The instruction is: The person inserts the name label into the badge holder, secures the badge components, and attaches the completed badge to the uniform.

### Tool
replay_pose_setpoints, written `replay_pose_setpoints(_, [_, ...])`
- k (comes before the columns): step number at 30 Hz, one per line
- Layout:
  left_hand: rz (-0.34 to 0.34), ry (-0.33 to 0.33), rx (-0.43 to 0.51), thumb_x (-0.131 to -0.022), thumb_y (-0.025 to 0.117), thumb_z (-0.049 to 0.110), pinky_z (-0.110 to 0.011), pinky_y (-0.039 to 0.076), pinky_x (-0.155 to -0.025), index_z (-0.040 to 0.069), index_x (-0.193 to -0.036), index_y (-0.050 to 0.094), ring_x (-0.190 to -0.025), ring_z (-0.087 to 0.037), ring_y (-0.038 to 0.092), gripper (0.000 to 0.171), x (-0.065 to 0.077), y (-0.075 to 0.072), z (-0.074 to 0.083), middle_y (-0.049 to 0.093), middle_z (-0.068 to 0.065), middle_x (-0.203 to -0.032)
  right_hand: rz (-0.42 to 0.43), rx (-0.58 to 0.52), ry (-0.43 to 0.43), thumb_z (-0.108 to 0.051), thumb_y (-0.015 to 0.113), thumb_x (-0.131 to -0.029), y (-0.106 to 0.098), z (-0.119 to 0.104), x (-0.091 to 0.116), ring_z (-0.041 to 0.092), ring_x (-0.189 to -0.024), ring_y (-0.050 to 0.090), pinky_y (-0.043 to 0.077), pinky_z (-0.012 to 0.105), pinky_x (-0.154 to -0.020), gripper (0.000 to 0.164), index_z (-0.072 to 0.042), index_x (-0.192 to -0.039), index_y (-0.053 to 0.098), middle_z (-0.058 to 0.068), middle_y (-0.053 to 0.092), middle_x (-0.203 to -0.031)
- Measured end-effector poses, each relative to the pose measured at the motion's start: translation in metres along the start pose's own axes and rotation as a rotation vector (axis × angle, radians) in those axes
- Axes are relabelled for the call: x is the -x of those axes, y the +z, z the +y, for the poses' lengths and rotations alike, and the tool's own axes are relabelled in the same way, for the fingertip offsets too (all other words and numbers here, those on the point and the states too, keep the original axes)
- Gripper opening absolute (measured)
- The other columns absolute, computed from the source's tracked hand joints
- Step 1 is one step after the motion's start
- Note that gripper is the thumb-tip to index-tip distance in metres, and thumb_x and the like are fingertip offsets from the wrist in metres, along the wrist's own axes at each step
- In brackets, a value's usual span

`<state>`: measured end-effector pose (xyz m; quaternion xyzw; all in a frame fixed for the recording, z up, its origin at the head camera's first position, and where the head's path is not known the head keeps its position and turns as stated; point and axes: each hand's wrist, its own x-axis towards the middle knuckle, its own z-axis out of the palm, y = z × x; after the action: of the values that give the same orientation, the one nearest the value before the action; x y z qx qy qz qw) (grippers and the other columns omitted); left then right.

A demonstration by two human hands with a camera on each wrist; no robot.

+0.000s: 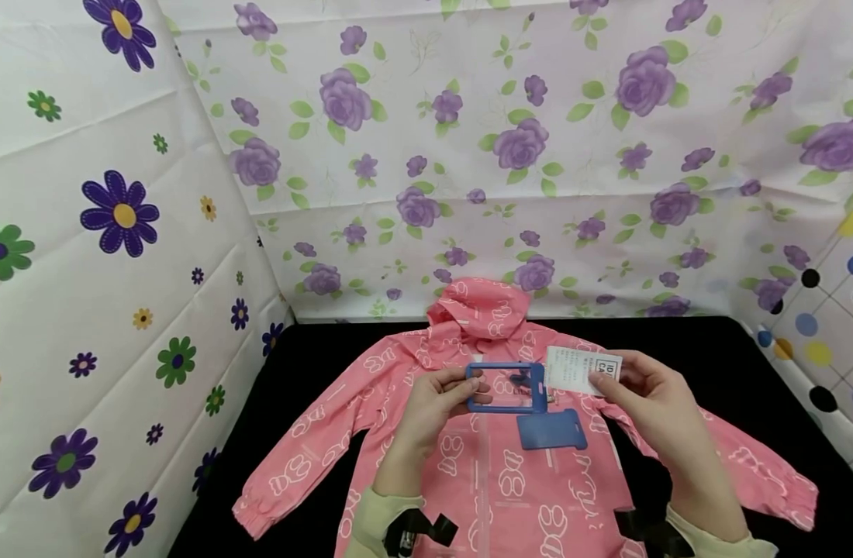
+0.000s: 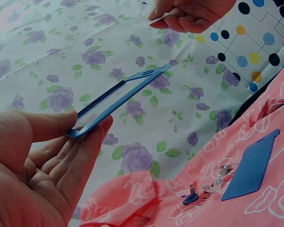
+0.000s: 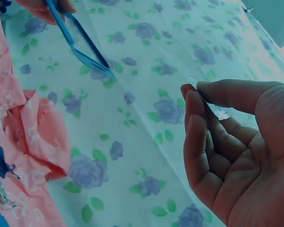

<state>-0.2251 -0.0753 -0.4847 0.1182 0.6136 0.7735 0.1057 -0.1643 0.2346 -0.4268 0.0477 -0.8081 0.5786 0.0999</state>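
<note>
My left hand [image 1: 423, 407] pinches one short end of a blue ID card holder frame [image 1: 539, 387] between thumb and fingers. Its window is see-through, and the pink jacket shows behind it. My right hand [image 1: 660, 399] holds a white ID card [image 1: 569, 370] by its right end, the printed side facing the head camera. The card's left edge is close beside the frame's slotted end. In the right wrist view only a sliver of the card [image 3: 220, 112] shows behind the thumb. Below the frame, a flat blue cover panel [image 1: 552, 431] lies on the jacket.
A pink hooded jacket [image 1: 391, 480] with white line drawings lies spread on a black tabletop [image 1: 315, 341]. A small blue piece [image 2: 191, 195] with a metal clip [image 2: 223, 171] rests on it beside the panel. Flowered cloth [image 1: 412, 256] hangs behind the table.
</note>
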Motion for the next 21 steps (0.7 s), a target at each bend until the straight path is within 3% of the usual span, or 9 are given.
replay_pose_setpoints(11, [-0.012, -0.004, 0.002, -0.105, 0.071, 0.010, -0.043, 0.063, -0.091, -0.008, -0.128, 0.072, -0.093, -0.022, 0.080, 0.029, 0.0003, 0.0011, 0.0014, 0.079, -0.021, -0.107, -0.035, 0.012, 0.021, -0.017, 0.079, -0.100, 0.0052, 0.0075, 0.0007, 0.016, -0.086, 0.074, 0.064, 0.026, -0.074, 0.041, 0.002, -0.135, 0.067, 0.017, 0.076, -0.108])
replay_pose_setpoints(21, [-0.022, -0.020, 0.013, -0.105, 0.069, 0.007, -0.042, 0.063, -0.091, -0.007, -0.129, 0.072, -0.092, -0.021, 0.080, 0.028, 0.0000, 0.0007, 0.0006, 0.079, -0.018, -0.106, -0.080, 0.067, 0.040, -0.017, 0.080, -0.100, 0.0042, 0.0091, -0.0003, 0.020, -0.085, 0.073, 0.063, 0.028, -0.073, 0.043, -0.002, -0.138, 0.066, 0.017, 0.075, -0.107])
